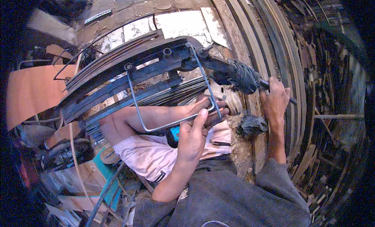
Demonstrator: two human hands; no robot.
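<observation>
My left hand grips a thin grey steel rod bent into an open rectangle, with the thumb lying along its lower side. One upper end of the rod meets a peg on a dark metal bench; another side reaches up beside a second peg. Off to the right, my right hand is closed round a dark bar. Black plastic wrapping covers the bar's middle, and its far end meets the bench near the pegs.
A bundle of thin rods lies under the bench, above my bent leg. Long wooden planks run along the right, with heaped wood scraps beyond. A crumpled black plastic bag sits near my right forearm. An orange panel stands at left.
</observation>
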